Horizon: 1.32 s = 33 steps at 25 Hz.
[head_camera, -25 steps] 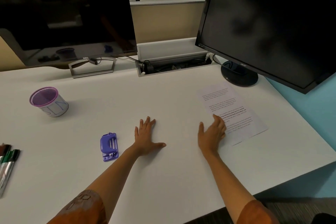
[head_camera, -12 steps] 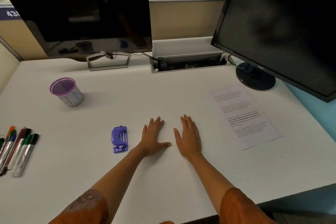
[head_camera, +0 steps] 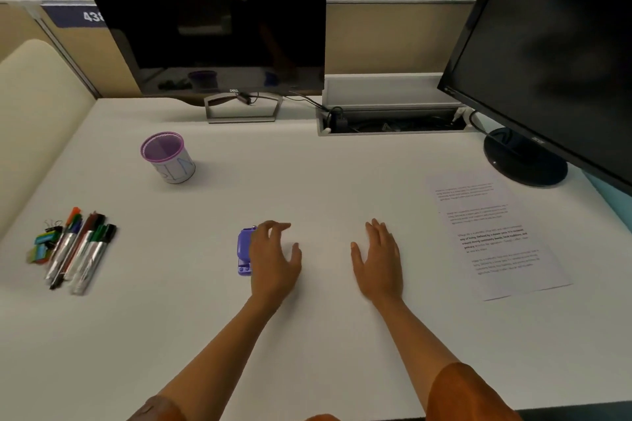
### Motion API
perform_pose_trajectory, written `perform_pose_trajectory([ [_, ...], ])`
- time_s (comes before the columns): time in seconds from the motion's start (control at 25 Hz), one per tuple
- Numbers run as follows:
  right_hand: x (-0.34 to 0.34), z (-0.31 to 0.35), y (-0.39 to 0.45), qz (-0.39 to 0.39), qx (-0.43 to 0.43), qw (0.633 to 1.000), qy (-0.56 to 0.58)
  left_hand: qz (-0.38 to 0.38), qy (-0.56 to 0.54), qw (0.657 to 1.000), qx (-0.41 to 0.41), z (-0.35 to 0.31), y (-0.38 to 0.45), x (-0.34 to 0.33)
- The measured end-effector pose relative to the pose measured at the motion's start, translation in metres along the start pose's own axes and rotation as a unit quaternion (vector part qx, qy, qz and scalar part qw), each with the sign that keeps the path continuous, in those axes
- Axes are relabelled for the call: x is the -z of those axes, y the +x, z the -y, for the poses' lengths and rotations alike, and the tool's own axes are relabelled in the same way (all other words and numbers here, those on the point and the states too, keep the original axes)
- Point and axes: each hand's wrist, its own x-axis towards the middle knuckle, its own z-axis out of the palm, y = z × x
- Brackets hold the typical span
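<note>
1. Head view: the purple hole punch (head_camera: 243, 251) lies on the white desk (head_camera: 307, 174), partly behind the left hand (head_camera: 273, 260).
2. Its fingers arch loosely curled, gripping nothing; touch cannot be told.
3. Beside it, the right hand (head_camera: 378, 261) lies flat, fingers straight.

White desk (head_camera: 307, 181) with purple cup (head_camera: 167, 157), markers (head_camera: 80, 249), purple punch (head_camera: 243, 249), printed sheet (head_camera: 496, 232), silver monitor stand (head_camera: 239, 119), black monitor base (head_camera: 525, 161)

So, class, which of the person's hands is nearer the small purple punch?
Left. The left hand overlaps the right edge of the purple punch; the right hand lies flat on the desk farther right, apart from it.
</note>
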Motion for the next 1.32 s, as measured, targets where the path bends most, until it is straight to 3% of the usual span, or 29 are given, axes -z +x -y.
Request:
perform_pose_trajectory([
  [0.08,0.000,0.000,0.000,0.004,-0.004,1.000,0.006,-0.080,0.020,0.994,0.072,0.006,0.010,0.018],
  [0.2,0.001,0.000,-0.001,0.004,-0.004,1.000,0.010,-0.051,-0.013,0.981,0.189,0.016,0.023,0.036],
  [0.28,0.001,-0.001,-0.001,0.005,-0.006,1.000,0.015,-0.022,-0.025,0.975,0.222,0.020,0.026,0.042],
  [0.76,0.000,-0.003,-0.001,0.013,-0.008,0.999,0.040,0.060,0.029,0.969,0.238,0.034,0.038,0.072],
  [0.84,0.000,-0.003,-0.002,0.013,-0.005,0.999,0.040,0.062,-0.019,0.964,0.259,0.041,0.044,0.079],
  [0.96,0.000,-0.004,-0.001,0.007,-0.001,0.999,0.040,0.084,-0.204,0.924,0.312,0.057,0.049,0.099],
  [1.04,-0.001,-0.004,-0.001,0.004,0.003,0.999,0.038,0.090,-0.265,0.908,0.312,0.068,0.049,0.113],
  [1.2,0.000,-0.003,-0.001,-0.001,0.006,0.999,0.036,0.069,-0.282,0.913,0.286,0.078,0.050,0.122],
  [1.32,0.001,-0.003,-0.001,-0.001,0.005,0.999,0.037,0.053,-0.194,0.937,0.284,0.077,0.049,0.117],
])
